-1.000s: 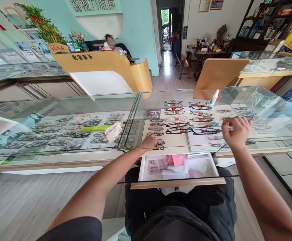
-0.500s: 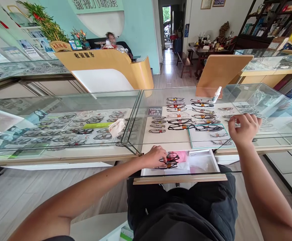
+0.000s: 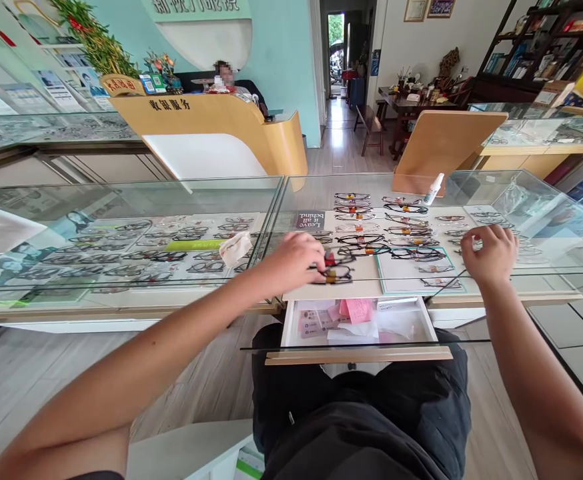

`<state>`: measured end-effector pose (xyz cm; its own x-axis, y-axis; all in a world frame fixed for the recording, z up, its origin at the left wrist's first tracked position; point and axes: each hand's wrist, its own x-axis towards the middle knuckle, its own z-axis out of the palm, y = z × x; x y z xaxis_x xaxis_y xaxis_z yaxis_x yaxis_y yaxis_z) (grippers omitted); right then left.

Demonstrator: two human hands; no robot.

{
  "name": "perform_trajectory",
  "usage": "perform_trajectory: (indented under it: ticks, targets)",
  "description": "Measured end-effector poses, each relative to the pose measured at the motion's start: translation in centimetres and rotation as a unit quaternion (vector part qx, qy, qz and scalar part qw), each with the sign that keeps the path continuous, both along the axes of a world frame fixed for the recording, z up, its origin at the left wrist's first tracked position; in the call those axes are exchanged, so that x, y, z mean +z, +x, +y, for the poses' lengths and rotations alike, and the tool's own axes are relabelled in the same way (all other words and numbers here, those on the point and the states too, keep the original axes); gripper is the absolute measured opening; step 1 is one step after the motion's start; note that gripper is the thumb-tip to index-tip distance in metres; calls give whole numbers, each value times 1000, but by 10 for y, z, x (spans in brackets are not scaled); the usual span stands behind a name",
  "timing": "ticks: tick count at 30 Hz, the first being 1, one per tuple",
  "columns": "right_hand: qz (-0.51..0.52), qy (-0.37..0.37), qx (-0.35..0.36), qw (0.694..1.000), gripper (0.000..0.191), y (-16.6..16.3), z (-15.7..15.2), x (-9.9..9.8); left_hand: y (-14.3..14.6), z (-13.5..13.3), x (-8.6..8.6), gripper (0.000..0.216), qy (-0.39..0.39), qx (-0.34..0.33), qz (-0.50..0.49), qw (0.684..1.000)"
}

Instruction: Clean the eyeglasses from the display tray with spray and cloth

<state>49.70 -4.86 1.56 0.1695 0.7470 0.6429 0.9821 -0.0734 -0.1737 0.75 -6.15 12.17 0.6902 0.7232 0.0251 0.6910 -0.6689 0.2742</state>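
My left hand (image 3: 294, 261) is closed on a pair of dark-framed glasses (image 3: 335, 271) with red and orange parts, held over the near edge of the glass display counter (image 3: 471, 187). My right hand (image 3: 489, 255) rests on the counter's glass top further right, fingers curled; whether anything is in them I cannot tell. Rows of glasses (image 3: 371, 230) lie on the white display surface inside the counter. Below, a pulled-out drawer (image 3: 356, 353) holds pink slips (image 3: 355, 310) and white papers.
A white spray bottle (image 3: 432, 189) stands on the counter beside a tilted wooden board (image 3: 441, 143). A crumpled cloth (image 3: 235, 248) lies in the left case. A person sits behind the curved reception desk (image 3: 211, 133). More display cases stand at right.
My left hand picked the glasses from the display, dipped over the drawer, and now has lifted them above the counter's near edge. My right hand has barely moved.
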Motion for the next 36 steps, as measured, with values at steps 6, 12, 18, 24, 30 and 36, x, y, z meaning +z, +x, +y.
perform_trajectory:
  ticks: [6,12,18,24,30,36]
  targets:
    - [63,-75,7,995,32,21,11,-29,-20,63,-20,8,44,40,83,995]
    - [129,-87,-18,988,26,27,9,-38,-21,84,-38,9,28,37,91,995]
    - [136,-89,-33,986,26,26,11,-39,-22,86,-45,10,43,24,121,991]
    - [140,-75,-41,986,25,24,9,-40,-24,75,-48,16,58,28,110,992]
    - [144,-78,-45,986,25,24,8,-38,-24,65,-45,15,71,32,111,991]
    - [141,-80,-59,985,23,24,8,-40,3,5,-18,16,-3,32,-4,999]
